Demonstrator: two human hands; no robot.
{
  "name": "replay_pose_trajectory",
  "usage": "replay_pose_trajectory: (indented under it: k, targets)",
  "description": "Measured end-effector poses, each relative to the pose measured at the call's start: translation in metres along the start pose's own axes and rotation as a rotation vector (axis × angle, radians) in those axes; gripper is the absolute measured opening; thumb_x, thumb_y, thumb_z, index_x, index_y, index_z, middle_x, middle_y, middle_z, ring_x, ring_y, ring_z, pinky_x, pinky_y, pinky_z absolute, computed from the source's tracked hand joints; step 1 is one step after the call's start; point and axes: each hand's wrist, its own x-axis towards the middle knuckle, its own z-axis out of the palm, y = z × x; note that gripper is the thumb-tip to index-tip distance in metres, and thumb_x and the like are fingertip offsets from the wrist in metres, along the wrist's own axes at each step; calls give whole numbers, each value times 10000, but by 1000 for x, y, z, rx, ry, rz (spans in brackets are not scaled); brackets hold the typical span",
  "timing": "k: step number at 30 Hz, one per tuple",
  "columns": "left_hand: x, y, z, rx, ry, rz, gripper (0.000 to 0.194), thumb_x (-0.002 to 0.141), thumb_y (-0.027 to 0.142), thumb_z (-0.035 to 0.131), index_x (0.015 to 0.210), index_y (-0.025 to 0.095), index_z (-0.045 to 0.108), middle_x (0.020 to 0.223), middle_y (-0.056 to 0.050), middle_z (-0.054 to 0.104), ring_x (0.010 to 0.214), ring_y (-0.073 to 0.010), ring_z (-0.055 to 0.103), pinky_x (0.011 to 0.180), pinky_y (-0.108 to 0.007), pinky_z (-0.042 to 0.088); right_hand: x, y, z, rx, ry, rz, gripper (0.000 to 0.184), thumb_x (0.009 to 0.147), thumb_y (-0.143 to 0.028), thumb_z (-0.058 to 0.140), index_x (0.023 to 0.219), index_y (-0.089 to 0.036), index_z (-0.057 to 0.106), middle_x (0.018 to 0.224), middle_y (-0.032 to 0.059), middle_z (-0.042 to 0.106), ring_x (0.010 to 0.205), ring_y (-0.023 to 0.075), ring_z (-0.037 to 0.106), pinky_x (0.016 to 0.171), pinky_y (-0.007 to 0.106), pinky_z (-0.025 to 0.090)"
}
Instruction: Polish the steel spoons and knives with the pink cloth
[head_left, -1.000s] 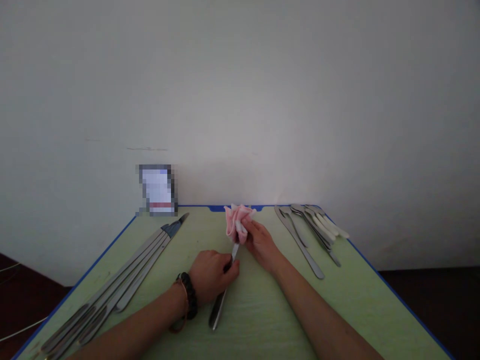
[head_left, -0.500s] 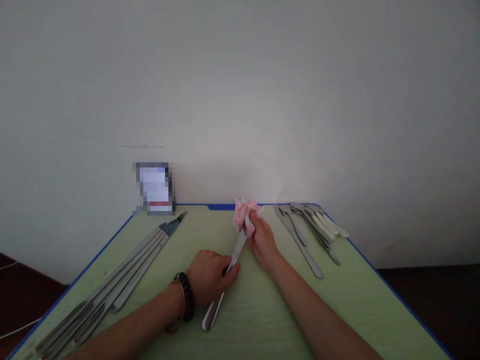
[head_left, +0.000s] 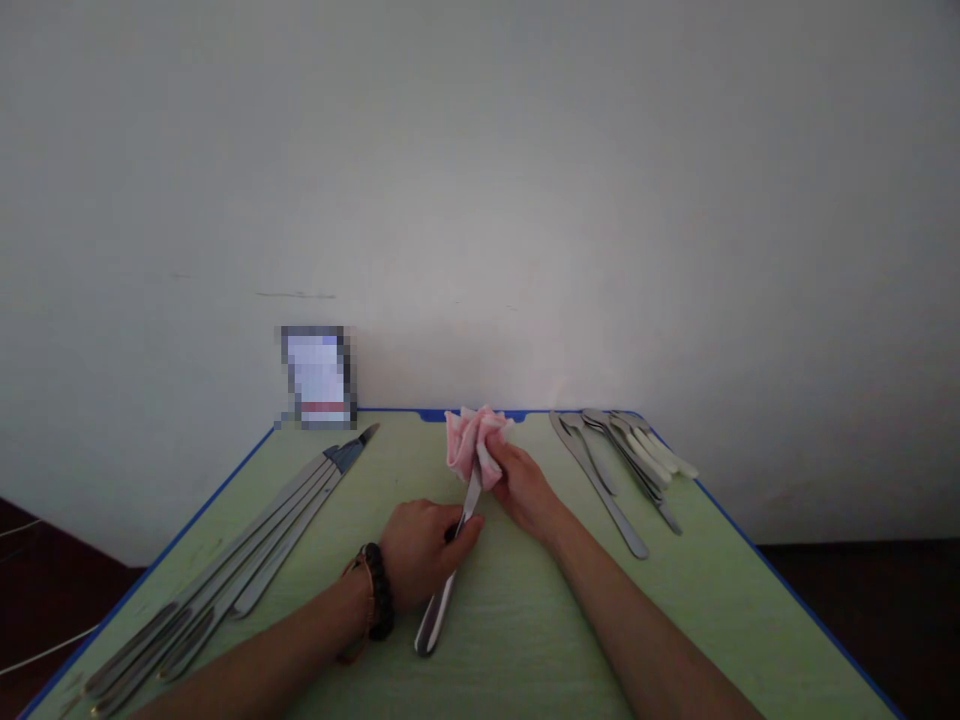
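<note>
A metal table knife (head_left: 434, 620) slants across the middle of the table, its handle end toward me. My left hand (head_left: 421, 550) is closed round it near the middle, thumb and fingers pinching it. A crumpled pink and white cloth (head_left: 466, 440) wraps the far end of the blade and hides the tip. My right hand (head_left: 527, 490) is closed on this cloth, pressing it around the blade. Some fingers of both hands are out of sight.
Several long knives (head_left: 247, 530) lie side by side on the left of the green table (head_left: 510, 640). On the right are another knife (head_left: 600, 490), metal spoons and forks (head_left: 628, 450), and white-handled cutlery (head_left: 664, 452). A blurred device with a lit screen (head_left: 319, 375) leans against the wall.
The cloth and my right hand have shifted slightly left and toward me along the blade. My left hand keeps its hold on the knife. The view has moved a little.
</note>
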Motion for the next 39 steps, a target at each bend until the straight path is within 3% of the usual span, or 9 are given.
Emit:
replay_pose_trajectory:
  k: [5,11,17,21,27,33,36,39]
  targets:
    - [1,1,0,-46,6,-22,447,883,450,299,532,186,385,472,48,308,442,-95,274,491,-249,185,8,-2,-2,216,64,-67,267,741,-439,592,858,-208,659,811,-4,666,706,135,552,614,238,410]
    - [2,-2,2,-62,22,-40,460,887,465,289,535,186,387,470,46,321,445,-98,284,484,-248,178,3,-9,-6,316,44,-14,223,766,-357,506,786,-188,649,688,6,650,546,137,508,510,260,409]
    - [1,-2,3,35,19,-11,481,901,457,274,536,187,431,467,33,378,442,-109,326,496,-253,192,2,-8,-3,258,37,-32,135,728,-299,582,741,-178,639,677,-12,634,564,117,518,527,251,420]
    - [0,-1,1,77,-34,76,474,905,426,286,529,184,446,474,22,422,442,-110,326,499,-254,193,1,-6,0,158,27,-25,181,682,-312,681,740,-142,653,683,0,646,590,104,537,594,234,441]
    - [-1,-3,0,81,-81,139,452,897,406,322,527,182,453,474,31,420,439,-104,313,493,-245,197,1,-4,0,203,48,-23,164,694,-297,688,759,-153,643,718,-15,658,603,74,557,655,193,456]
    - [-1,0,-1,56,-98,120,427,877,427,357,541,183,454,484,34,422,456,-104,342,501,-237,229,3,0,0,141,81,-55,274,714,-362,661,850,-125,651,731,48,673,652,148,605,671,282,480]
    - [-2,-1,-4,-37,-82,101,354,843,400,428,566,181,460,494,37,455,465,-102,379,492,-228,252,5,-1,-1,137,128,-92,288,733,-402,632,823,-129,650,716,57,670,653,159,604,660,291,482]
    - [-2,-4,-5,-345,-158,120,262,847,390,433,728,173,521,539,28,559,488,-104,462,493,-205,322,7,-3,-3,213,179,-109,245,760,-392,598,815,-157,637,682,31,650,635,145,586,628,278,475]
